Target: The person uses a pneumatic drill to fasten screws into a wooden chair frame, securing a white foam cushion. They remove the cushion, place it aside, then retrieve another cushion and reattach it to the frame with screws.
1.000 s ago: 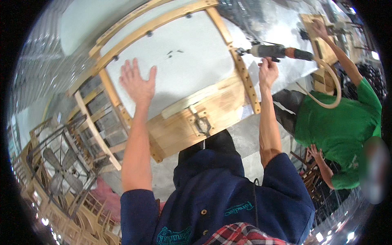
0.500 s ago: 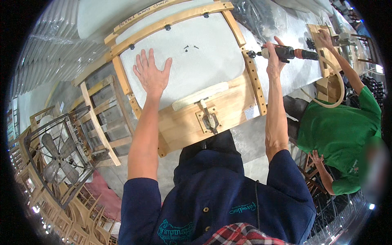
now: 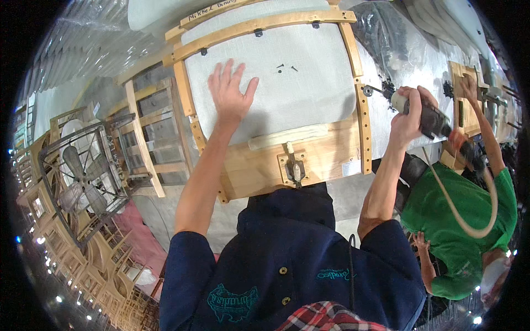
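Observation:
A pale grey-white padded seat panel [image 3: 314, 94] lies inside a wooden jig frame [image 3: 265, 25] in front of me. My left hand [image 3: 231, 96] is open, fingers spread over the panel's left part; contact is unclear. Two dark screws [image 3: 293, 69] and a small black piece [image 3: 279, 71] lie near the panel's middle. My right hand [image 3: 408, 118] grips a power driver [image 3: 435, 120] with a pale hose [image 3: 466, 227]. Its tip is by the jig's right rail [image 3: 362, 124]. At the near side, a toggle clamp [image 3: 296, 170] sits on a wooden board behind a pale padded bar [image 3: 290, 137].
Small black hardware [image 3: 386, 88] lies on the plastic-covered table right of the jig. A co-worker in a green shirt [image 3: 450, 204] works at the right with a wooden board [image 3: 461, 99]. A wooden pallet [image 3: 146, 132] and a metal-framed fan [image 3: 83, 176] stand at the left.
The view has shifted, so the jig appears farther right. My right hand has swung the driver's rear toward me, tilting it. My left hand stays spread over the panel.

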